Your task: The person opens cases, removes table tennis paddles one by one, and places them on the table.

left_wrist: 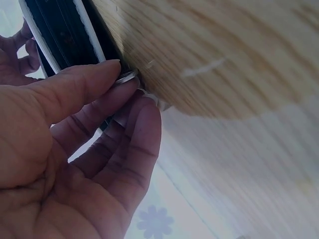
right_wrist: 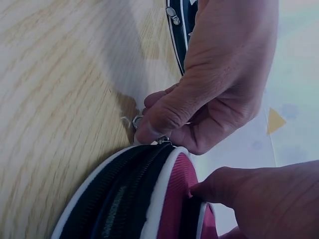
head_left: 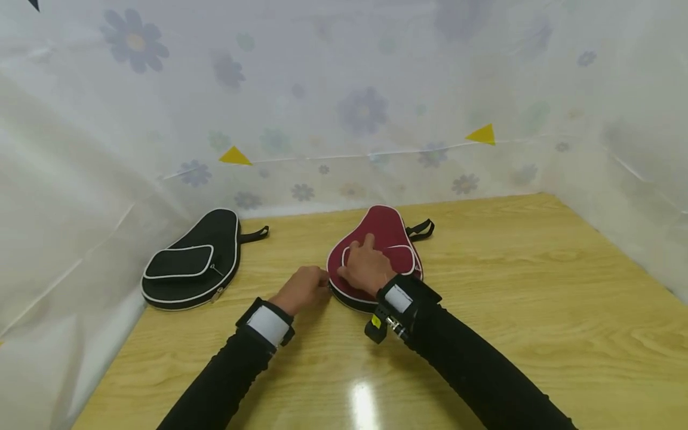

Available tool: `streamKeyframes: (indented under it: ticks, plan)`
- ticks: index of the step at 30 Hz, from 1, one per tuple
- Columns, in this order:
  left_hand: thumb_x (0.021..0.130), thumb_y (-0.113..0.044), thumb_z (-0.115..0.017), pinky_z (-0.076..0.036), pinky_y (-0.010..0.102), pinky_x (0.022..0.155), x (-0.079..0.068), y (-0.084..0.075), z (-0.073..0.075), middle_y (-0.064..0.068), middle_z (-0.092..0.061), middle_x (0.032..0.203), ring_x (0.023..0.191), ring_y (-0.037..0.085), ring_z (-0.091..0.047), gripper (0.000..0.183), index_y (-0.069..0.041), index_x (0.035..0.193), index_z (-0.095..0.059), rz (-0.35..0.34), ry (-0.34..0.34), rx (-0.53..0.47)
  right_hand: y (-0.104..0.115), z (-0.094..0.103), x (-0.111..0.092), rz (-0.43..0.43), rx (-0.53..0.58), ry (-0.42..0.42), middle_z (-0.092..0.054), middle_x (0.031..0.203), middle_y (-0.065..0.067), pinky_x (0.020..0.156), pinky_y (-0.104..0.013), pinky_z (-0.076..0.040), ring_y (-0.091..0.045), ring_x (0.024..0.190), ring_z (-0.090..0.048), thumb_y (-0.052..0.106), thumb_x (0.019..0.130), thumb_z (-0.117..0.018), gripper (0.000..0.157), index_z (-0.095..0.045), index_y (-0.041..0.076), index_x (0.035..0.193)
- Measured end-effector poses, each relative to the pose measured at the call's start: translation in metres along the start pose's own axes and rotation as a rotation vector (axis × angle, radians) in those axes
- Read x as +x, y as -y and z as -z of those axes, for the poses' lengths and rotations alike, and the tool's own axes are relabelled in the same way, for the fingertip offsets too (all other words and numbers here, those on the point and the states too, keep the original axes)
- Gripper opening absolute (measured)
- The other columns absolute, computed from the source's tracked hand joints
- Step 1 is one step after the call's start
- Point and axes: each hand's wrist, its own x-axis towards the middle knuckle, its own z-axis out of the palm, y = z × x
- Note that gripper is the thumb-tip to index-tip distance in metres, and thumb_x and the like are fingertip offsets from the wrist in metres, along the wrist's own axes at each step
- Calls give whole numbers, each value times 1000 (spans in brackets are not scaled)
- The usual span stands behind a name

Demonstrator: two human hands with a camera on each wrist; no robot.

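A maroon table tennis paddle case (head_left: 383,222) with white piping and a front pocket lies flat on the table. At its lower left edge my left hand (head_left: 305,288) pinches the metal zipper pull (left_wrist: 127,76) between thumb and index finger. The dark zipper band (right_wrist: 130,191) runs along the side of the case, close to that hand in the right wrist view. My right hand (head_left: 368,269) rests on top of the case, over the left part of its pocket, with fingers spread and pressing the fabric.
Farther left on the wooden table (head_left: 510,286) lies a black paddle case (head_left: 206,230) of the same shape, with a zipped pocket and a strap (head_left: 255,235). A flower-patterned sheet (head_left: 344,89) with yellow triangles hangs behind and at the sides.
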Motion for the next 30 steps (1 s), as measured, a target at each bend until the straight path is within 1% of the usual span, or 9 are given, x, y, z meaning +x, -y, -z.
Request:
streamKeyframes:
  ticks: [3, 8, 9, 15, 16, 20, 23, 25, 30]
  plan:
    - [85, 5, -69, -29, 21, 55, 1, 0, 0, -6, -38, 62, 59, 8, -38, 38, -10, 61, -44, 7, 7, -1, -2, 3, -1, 1, 12, 35, -39, 122, -26, 79, -49, -58, -39, 84, -66, 36, 93, -70, 64, -50, -8, 135]
    - [87, 5, -70, -34, 24, 55, 2, -1, 2, -4, -42, 62, 59, 9, -41, 33, -8, 63, -50, 13, 22, -25, -5, 6, -3, 21, 25, 80, -37, 129, -25, 81, -49, -57, -41, 91, -65, 34, 94, -70, 64, -48, -2, 141]
    - [88, 2, -70, -34, 24, 54, 3, 6, -3, -5, -43, 62, 59, 9, -40, 33, -9, 63, -51, -13, 9, -30, -6, 6, -4, 26, 29, 86, -36, 131, -25, 81, -50, -56, -42, 92, -64, 34, 94, -70, 64, -48, -1, 142]
    - [89, 0, -72, -36, 24, 55, 3, 4, -2, -6, -47, 62, 59, 8, -42, 29, -8, 66, -57, 30, 35, -48, -11, 8, -4, 59, 31, 125, -35, 134, -25, 81, -49, -55, -42, 94, -63, 32, 93, -70, 63, -48, 3, 144]
    - [88, 3, -72, -37, 24, 56, 2, -4, 2, -5, -47, 62, 59, 9, -43, 27, -6, 66, -58, 70, 55, -50, -12, 9, -4, 68, 31, 133, -35, 134, -25, 81, -48, -55, -41, 94, -62, 32, 93, -70, 63, -48, 3, 144]
    - [88, 3, -71, -35, 22, 56, 3, -7, 2, -7, -45, 61, 60, 8, -42, 22, -3, 69, -61, 105, 70, -48, -18, 13, -5, 121, 40, 153, -35, 135, -26, 81, -46, -54, -39, 93, -62, 30, 92, -70, 60, -50, 5, 143]
    - [88, 2, -71, -33, 21, 56, 4, -8, 1, -7, -44, 61, 59, 7, -42, 23, -4, 69, -60, 110, 71, -44, -23, 17, -6, 172, 49, 161, -35, 135, -27, 83, -46, -53, -38, 95, -62, 27, 89, -71, 60, -52, 6, 143]
    - [87, 2, -72, -33, 21, 56, 4, -9, 1, -7, -43, 61, 59, 7, -41, 24, -4, 68, -59, 103, 67, -38, -27, 19, -7, 202, 53, 175, -35, 136, -27, 85, -45, -53, -36, 95, -62, 26, 89, -71, 63, -50, 8, 145]
    - [87, 2, -73, -31, 21, 55, 5, -10, 0, -7, -42, 60, 58, 8, -40, 26, -3, 67, -57, 91, 60, -26, -36, 24, -7, 256, 54, 223, -37, 135, -26, 86, -42, -51, -31, 94, -61, 25, 89, -70, 65, -49, 10, 148]
